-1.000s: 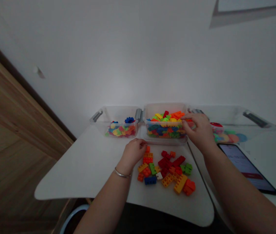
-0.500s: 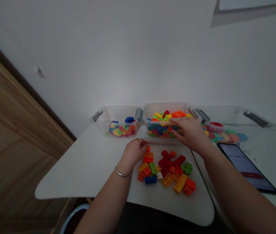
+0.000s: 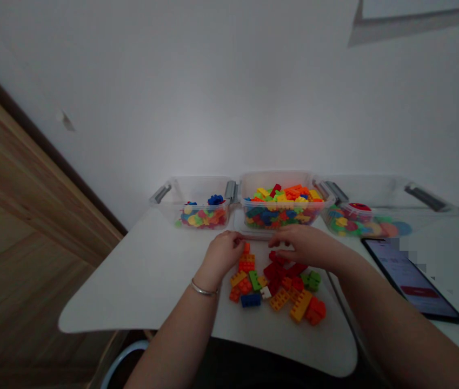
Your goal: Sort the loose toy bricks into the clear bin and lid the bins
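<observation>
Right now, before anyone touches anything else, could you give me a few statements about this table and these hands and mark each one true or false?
1. Three clear boxes stand in a row in front of the wall. True.

2. The right hand is inside the middle box. False: it is in front of that box, by the loose bricks on the white table.

3. A bangle circles the left wrist. True.

4. The loose bricks are all one colour. False: red, orange, yellow, green, blue and white ones show.

5. The left hand is beside an orange brick. True.

6. The tablet lies to the left of the loose bricks. False: it lies to their right.
</observation>
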Tool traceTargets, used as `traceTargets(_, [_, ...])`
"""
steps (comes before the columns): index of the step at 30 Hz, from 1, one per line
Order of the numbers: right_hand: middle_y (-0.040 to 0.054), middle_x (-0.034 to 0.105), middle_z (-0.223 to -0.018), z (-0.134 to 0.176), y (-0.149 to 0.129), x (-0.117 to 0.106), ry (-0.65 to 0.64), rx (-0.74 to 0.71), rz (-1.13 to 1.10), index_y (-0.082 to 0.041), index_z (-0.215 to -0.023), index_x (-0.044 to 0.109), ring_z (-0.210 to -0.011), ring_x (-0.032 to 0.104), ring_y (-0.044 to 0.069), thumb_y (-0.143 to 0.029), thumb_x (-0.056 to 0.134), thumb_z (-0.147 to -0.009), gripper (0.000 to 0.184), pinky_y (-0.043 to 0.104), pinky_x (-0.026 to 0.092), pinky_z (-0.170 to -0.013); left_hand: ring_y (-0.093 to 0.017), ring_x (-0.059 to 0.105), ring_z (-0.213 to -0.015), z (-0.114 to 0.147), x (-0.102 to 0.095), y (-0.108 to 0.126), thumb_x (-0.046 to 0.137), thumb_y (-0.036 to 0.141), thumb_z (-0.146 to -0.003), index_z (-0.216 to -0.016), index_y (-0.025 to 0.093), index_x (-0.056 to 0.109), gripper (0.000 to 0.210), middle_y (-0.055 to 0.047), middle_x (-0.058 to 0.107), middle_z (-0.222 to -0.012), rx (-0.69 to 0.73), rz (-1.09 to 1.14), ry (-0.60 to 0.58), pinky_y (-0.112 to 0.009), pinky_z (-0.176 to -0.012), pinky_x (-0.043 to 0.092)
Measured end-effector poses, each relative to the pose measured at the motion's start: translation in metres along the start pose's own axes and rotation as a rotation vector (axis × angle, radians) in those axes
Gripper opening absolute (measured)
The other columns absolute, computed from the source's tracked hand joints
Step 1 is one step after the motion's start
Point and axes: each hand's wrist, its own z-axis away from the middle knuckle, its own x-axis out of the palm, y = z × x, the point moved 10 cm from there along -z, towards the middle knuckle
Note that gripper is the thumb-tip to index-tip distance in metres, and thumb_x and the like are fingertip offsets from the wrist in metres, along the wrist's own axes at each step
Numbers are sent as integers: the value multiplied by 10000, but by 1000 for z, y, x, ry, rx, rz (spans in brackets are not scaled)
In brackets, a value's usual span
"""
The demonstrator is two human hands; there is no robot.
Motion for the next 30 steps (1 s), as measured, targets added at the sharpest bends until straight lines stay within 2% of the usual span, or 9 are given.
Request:
traceTargets(3, [64,721,-1079,-3,5,15,-70,41,36,-241,-1046,719,-966,666,241,-257,571,-817,273,318,497,-779,-174,632,-810,0,0,0,492,241,-868,-928,171,728,253,-84,718,-910,-4,4,-6,-266,-726,456])
traceTargets(6, [64,733,-1023,-6,5,23,-100,53,64,-235,-986,728,-919,676,235,-209,584,-788,246,304,495,-737,-182,639,-849,0,0,0,495,228,-859,-955,170,728,258,-88,720,-942,-6,3,-11,-273,-763,464])
traceTargets(11, [71,740,-981,-10,8,29,-93,86,83,-225,-970,723,-880,682,237,-224,608,-784,219,295,486,-680,-188,640,-841,-1,1,-1,501,220,-854,-963,174,731,259,-85,718,-931,-3,5,-8,-284,-770,469])
traceTargets(17, [71,746,-945,-17,9,35,-60,28,78,-219,-946,732,-857,680,218,-239,570,-832,199,279,465,-678,-196,642,-862,-1,2,-3,506,225,-857,-998,176,731,270,-87,716,-941,-10,-4,-14,-288,-786,470])
traceTargets(25, [59,750,-925,-17,12,28,10,64,137,-229,-916,733,-854,684,220,-250,557,-845,191,272,453,-657,-195,643,-874,-1,2,-2,512,231,-857,-985,171,733,263,-87,716,-942,-8,-10,-10,-285,-801,468])
traceTargets(30, [73,744,-1000,-16,11,26,16,71,126,-225,-991,727,-915,683,242,-287,582,-831,225,293,474,-698,-193,640,-844,-1,1,-3,512,244,-866,-973,174,732,254,-82,715,-917,-5,-21,2,-284,-777,467])
